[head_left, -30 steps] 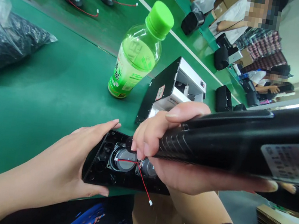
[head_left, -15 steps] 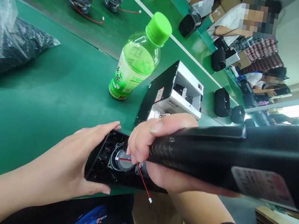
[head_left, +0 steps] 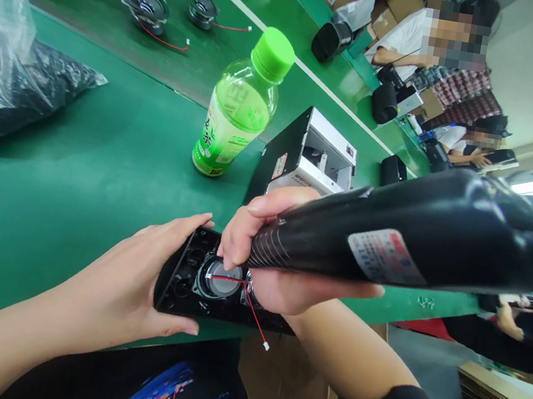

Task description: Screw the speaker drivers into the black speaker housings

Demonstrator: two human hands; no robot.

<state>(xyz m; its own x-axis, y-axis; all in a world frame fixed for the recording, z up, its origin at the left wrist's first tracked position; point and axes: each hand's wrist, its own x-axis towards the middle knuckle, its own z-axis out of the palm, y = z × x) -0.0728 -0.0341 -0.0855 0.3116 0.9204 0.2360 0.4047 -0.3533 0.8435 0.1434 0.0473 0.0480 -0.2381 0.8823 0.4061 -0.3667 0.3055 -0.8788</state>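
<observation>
My left hand (head_left: pixel 149 268) is wrapped round the left end of a black speaker housing (head_left: pixel 176 280), thumb on the near side and fingers on the far side. Inside the housing sits a round speaker driver (head_left: pixel 222 281), with a second one partly covered by my right hand. Red wires (head_left: pixel 254 312) with white plugs lie across them, one hanging over the near edge. My right hand (head_left: pixel 281 262) is closed round a black electric screwdriver (head_left: pixel 332 230) bearing a white and red label. Its tip points down at the housing and is hidden behind my fingers.
Beyond the housing stand a green-capped drink bottle (head_left: pixel 240 108) and a black and silver machine (head_left: pixel 309 152). Two loose speaker drivers (head_left: pixel 144 3) lie at the back left, near a clear plastic bag (head_left: pixel 18 72) of dark parts. Co-workers sit along the green line at right.
The electric screwdriver and my right hand have shifted slightly left and up in view, showing more of the tool's rear end. My left hand keeps its hold on the housing.
</observation>
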